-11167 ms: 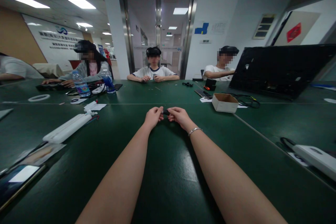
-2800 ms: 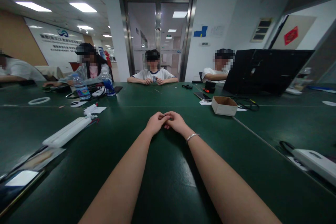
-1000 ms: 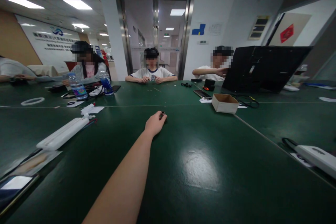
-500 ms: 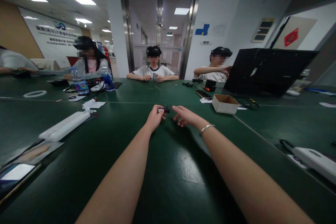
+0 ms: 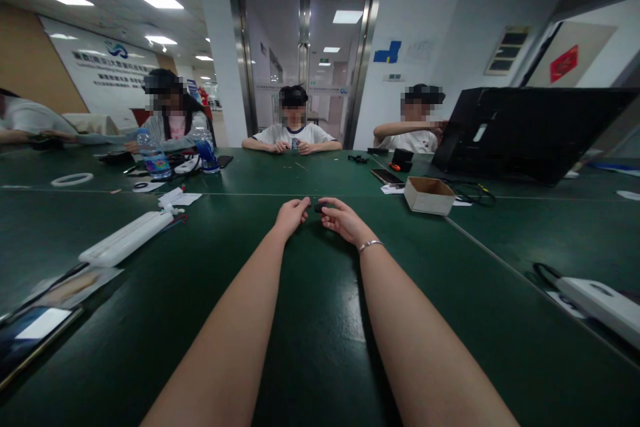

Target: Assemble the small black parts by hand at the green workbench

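Observation:
Both my arms reach out over a dark green table (image 5: pixel 320 320). My left hand (image 5: pixel 290 215) and my right hand (image 5: pixel 341 219) meet at its middle, fingers curled. Between their fingertips is a small black object (image 5: pixel 319 207), too small to name. My right hand pinches it with thumb and forefinger. My left hand's fingertips close on its left end. A thin silver bracelet (image 5: pixel 371 245) circles my right wrist.
A small cardboard box (image 5: pixel 429 195) stands to the right, an open black case (image 5: pixel 525 133) behind it. A long white device (image 5: pixel 125 239) and a phone (image 5: pixel 30 335) lie to the left, another white device (image 5: pixel 600 301) at the right. Bottles (image 5: pixel 153 159) and several seated people are across the table.
One second ago only my left hand was in view, holding the small object. My right hand came back in from the right and has closed on the object beside my left.

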Motion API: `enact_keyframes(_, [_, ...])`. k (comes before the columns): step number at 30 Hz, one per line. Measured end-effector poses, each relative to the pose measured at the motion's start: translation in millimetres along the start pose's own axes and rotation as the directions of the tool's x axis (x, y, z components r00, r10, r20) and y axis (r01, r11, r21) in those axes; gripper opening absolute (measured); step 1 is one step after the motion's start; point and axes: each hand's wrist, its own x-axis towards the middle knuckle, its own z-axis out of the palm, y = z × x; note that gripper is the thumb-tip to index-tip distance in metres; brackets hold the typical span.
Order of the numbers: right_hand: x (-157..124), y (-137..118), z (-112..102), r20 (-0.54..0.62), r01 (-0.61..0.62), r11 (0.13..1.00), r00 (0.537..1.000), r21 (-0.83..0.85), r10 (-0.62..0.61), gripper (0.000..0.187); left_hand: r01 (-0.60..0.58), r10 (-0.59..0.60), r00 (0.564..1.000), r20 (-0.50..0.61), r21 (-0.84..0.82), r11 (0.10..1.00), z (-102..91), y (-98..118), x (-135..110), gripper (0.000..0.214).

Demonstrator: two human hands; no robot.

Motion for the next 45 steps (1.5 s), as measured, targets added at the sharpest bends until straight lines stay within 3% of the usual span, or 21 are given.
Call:
enact_keyframes(4, [-0.2, 1.6, -1.5, -0.004, 0.021, 0.999, 1.000, 0.029, -0.021, 0.031, -0.039, 0.033, 0.993, -0.114, -0.055, 0.998, -0.5, 4.0, -4.9, 0.025])
enact_keyframes(12, [-0.3, 1.3, -2.8, -0.029, 0.039, 0.998, 0.999, 0.048, -0.037, 0.017, -0.059, 0.060, 0.998, 0.013, -0.085, 0.995, 2.5, 9.0, -14.3, 0.022])
enact_keyframes(16, [0.6, 0.5, -2.1, -0.029, 0.019, 0.999, 0.999, 0.043, -0.018, 0.020, -0.095, 0.094, 0.995, -0.014, -0.080, 0.992, 3.1, 3.8, -12.7, 0.025])
enact_keyframes(23, [3.7, 1.0, -0.3, -0.139, 0.000, 0.998, 0.990, 0.061, 0.009, 0.022, -0.079, 0.077, 0.997, -0.023, -0.077, 0.994, 2.6, 7.5, -15.5, 0.018])
enact_keyframes(45, [2.9, 4.5, -4.6, -0.084, 0.056, 0.997, 0.995, 0.053, -0.051, 0.024, -0.008, 0.007, 1.000, -0.018, -0.042, 0.999, 0.0, 7.7, -13.4, 0.023])
